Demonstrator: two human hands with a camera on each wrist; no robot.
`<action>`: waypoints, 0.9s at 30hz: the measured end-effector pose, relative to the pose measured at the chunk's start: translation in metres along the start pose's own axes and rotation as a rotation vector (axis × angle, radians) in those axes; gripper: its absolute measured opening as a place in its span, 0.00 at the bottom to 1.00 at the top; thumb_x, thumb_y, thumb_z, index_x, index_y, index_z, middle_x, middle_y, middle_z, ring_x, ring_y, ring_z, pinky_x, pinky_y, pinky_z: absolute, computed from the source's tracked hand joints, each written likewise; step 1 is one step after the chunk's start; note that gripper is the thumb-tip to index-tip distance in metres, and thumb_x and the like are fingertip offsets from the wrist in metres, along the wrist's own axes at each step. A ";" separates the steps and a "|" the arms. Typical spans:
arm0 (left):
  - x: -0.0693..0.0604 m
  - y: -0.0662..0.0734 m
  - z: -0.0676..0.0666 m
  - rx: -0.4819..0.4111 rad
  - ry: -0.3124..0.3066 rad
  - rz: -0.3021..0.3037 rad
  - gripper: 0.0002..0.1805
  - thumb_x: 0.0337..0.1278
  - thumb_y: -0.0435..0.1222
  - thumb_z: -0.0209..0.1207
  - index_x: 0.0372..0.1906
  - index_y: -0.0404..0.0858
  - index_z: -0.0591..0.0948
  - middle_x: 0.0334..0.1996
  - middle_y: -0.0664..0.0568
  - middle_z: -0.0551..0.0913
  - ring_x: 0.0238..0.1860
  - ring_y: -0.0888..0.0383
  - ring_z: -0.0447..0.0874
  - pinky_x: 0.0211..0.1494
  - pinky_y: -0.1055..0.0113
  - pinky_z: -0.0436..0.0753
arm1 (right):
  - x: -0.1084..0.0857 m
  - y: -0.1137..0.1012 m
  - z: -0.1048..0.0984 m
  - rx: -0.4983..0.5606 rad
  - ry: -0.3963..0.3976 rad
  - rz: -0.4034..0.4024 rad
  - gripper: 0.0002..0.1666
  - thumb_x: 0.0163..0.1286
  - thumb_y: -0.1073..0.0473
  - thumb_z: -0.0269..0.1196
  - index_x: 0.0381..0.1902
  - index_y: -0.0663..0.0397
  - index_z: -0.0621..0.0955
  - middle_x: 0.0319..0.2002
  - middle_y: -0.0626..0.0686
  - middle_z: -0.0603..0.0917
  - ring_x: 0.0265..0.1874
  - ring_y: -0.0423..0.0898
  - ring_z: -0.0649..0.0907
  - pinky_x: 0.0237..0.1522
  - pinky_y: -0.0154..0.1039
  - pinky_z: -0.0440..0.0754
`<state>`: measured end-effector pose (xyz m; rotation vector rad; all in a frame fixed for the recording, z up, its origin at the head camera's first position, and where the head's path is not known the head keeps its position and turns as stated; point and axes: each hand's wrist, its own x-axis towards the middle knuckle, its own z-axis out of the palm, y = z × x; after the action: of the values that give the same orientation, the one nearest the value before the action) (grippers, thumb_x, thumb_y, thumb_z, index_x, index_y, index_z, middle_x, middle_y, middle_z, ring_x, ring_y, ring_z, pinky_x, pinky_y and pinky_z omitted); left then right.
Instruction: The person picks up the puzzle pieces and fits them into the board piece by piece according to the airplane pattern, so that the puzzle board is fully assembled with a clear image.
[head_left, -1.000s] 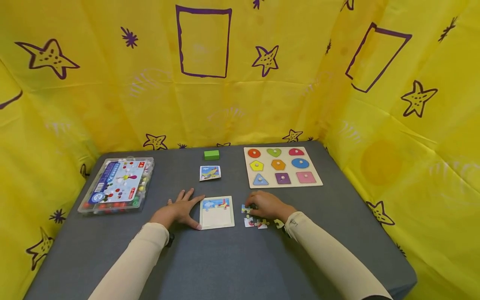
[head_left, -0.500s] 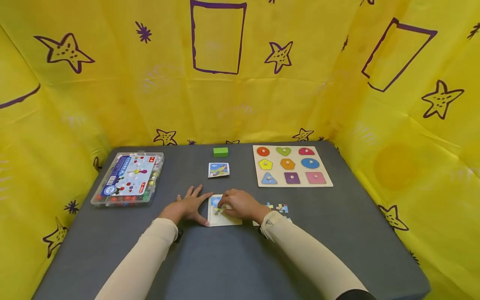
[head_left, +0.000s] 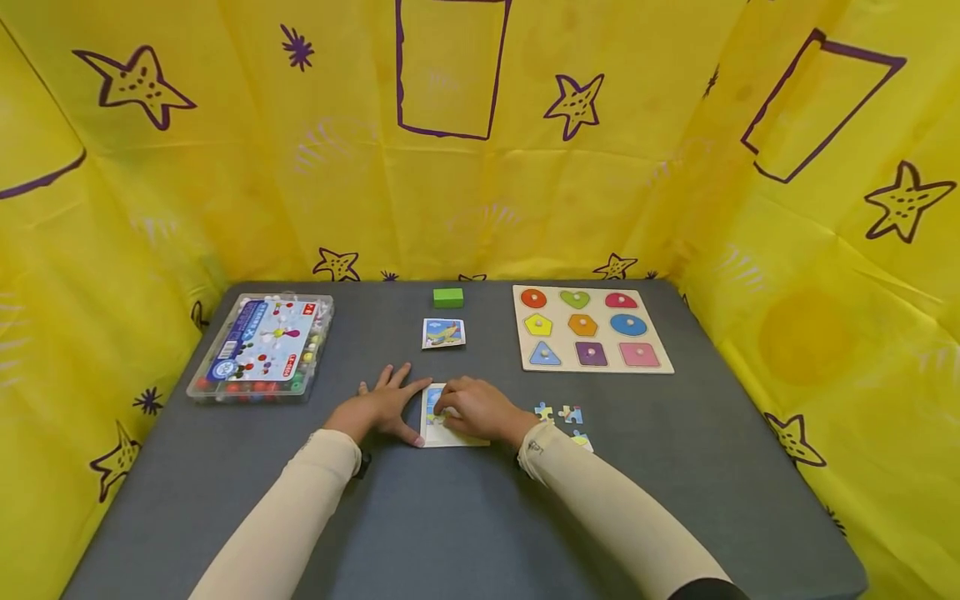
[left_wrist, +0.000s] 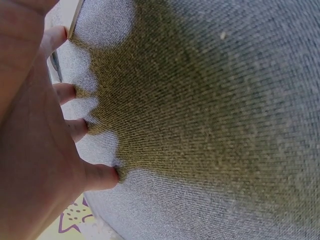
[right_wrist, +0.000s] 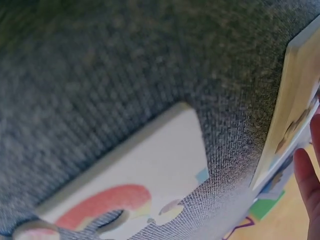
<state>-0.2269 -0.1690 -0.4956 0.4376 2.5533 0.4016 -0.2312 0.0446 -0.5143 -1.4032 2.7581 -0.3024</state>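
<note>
Puzzle tray [head_left: 465, 439] flat on the dark grey table [head_left: 420, 517]. Right hand [head_left: 483, 408]: curled fingers look clamped on a puzzle piece [head_left: 437, 421] over the tray, though I see that spot poorly. Left hand [head_left: 378, 410]: fingers spread apart, touching the tray's left edge. Around the table I see yellow cloth [head_left: 262, 192] with purple-outlined stars [head_left: 576, 107]. Far left, a clear plastic box [head_left: 192, 387] holds coloured balls [head_left: 234, 387].
</note>
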 end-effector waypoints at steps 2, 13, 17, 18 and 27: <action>0.001 0.001 -0.002 0.007 -0.003 0.001 0.60 0.36 0.60 0.73 0.77 0.52 0.56 0.77 0.38 0.40 0.75 0.31 0.33 0.63 0.23 0.45 | 0.000 0.001 -0.001 -0.014 0.001 0.000 0.11 0.67 0.53 0.63 0.46 0.42 0.86 0.49 0.47 0.83 0.49 0.44 0.79 0.52 0.42 0.77; 0.001 0.002 -0.001 0.012 -0.015 -0.006 0.60 0.37 0.59 0.73 0.77 0.52 0.55 0.78 0.38 0.39 0.75 0.32 0.32 0.64 0.24 0.45 | -0.015 0.017 -0.014 0.026 0.042 0.048 0.14 0.68 0.54 0.63 0.49 0.47 0.85 0.47 0.47 0.83 0.46 0.45 0.79 0.50 0.41 0.77; 0.001 0.003 0.001 -0.002 -0.009 -0.003 0.60 0.37 0.58 0.73 0.77 0.53 0.55 0.78 0.39 0.38 0.75 0.32 0.31 0.65 0.24 0.42 | -0.050 0.046 -0.029 0.033 0.057 0.141 0.14 0.66 0.56 0.65 0.48 0.51 0.85 0.43 0.49 0.83 0.43 0.46 0.80 0.49 0.42 0.78; 0.001 0.002 0.001 -0.005 -0.007 0.002 0.60 0.37 0.58 0.74 0.77 0.52 0.55 0.77 0.38 0.39 0.75 0.32 0.31 0.64 0.24 0.42 | -0.060 0.053 -0.031 0.034 0.048 0.170 0.14 0.65 0.57 0.66 0.48 0.52 0.85 0.43 0.49 0.83 0.44 0.46 0.80 0.50 0.43 0.78; 0.000 0.001 -0.001 -0.021 -0.021 0.022 0.59 0.39 0.57 0.73 0.77 0.49 0.54 0.77 0.36 0.38 0.74 0.30 0.31 0.63 0.23 0.41 | -0.129 0.086 -0.036 0.125 -0.042 0.266 0.17 0.61 0.59 0.67 0.49 0.52 0.84 0.45 0.49 0.84 0.47 0.47 0.81 0.54 0.47 0.77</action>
<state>-0.2272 -0.1686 -0.4948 0.4609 2.5236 0.4291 -0.2278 0.2036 -0.5024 -0.9885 2.7915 -0.4192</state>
